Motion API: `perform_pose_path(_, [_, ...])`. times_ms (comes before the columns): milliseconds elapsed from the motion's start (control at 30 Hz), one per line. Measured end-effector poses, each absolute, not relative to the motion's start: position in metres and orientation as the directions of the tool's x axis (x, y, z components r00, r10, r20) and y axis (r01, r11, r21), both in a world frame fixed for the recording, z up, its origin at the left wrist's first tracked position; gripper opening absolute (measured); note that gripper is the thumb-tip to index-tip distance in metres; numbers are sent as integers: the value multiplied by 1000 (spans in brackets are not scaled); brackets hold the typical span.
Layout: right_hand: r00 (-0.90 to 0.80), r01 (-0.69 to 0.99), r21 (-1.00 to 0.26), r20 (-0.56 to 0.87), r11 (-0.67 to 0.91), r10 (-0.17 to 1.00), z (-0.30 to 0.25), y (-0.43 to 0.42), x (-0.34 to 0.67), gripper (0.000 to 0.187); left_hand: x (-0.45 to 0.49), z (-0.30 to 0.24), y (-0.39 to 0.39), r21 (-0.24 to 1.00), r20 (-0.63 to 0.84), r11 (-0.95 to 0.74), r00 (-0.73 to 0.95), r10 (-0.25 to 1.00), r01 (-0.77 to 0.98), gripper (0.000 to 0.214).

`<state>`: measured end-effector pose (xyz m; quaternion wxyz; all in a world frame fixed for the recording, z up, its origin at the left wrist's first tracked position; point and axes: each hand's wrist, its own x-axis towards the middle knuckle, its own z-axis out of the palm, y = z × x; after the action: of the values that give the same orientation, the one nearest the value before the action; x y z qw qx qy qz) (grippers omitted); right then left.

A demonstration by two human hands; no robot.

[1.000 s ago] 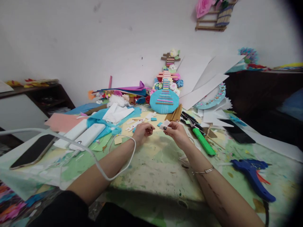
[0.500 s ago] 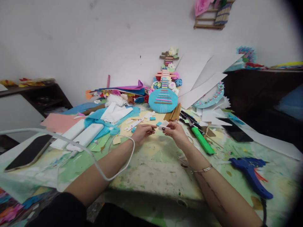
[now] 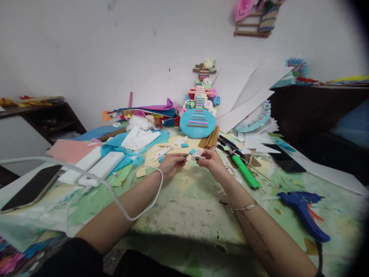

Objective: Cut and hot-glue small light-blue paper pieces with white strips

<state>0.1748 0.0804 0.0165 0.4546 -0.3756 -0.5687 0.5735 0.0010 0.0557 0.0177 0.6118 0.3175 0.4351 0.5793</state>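
Note:
My right hand point(image 3: 213, 164) pinches a small white piece point(image 3: 198, 154), like paper or thin foam, between thumb and fingers. My left hand point(image 3: 172, 164) is a short way to its left, its fingers drawn together at the tips and pointing toward the white piece. Whether anything tiny is between those fingertips is too small to see. Just beyond the hands lie a small blue block point(image 3: 185, 145) and thin white sticks point(image 3: 163, 152). Behind them stands a lute-shaped craft with a round blue body point(image 3: 197, 129), strung with white threads and decked with paper flowers.
A green utility knife point(image 3: 245, 172) and a blue glue gun point(image 3: 302, 211) lie on the right. To the left are white power banks point(image 3: 102, 169), a phone point(image 3: 31, 186) and blue cloth-like paper point(image 3: 111, 148). A white cable point(image 3: 109, 188) loops across my left forearm.
My left fingers have straightened somewhat and point more toward the white piece, which my right hand keeps holding. The whole view has shifted slightly.

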Motion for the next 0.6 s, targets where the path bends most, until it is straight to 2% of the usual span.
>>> perform_pose_path(300, [-307,-95,-994,81,54,948,16,80,174,23,-5,20,61,826,-316,244,-59,947,-508,23])
perform_pose_path(600, [-311,-95,-994,83,56,947,17,79,175,21,-7,21,62,853,-266,202,-68,962,-482,30])
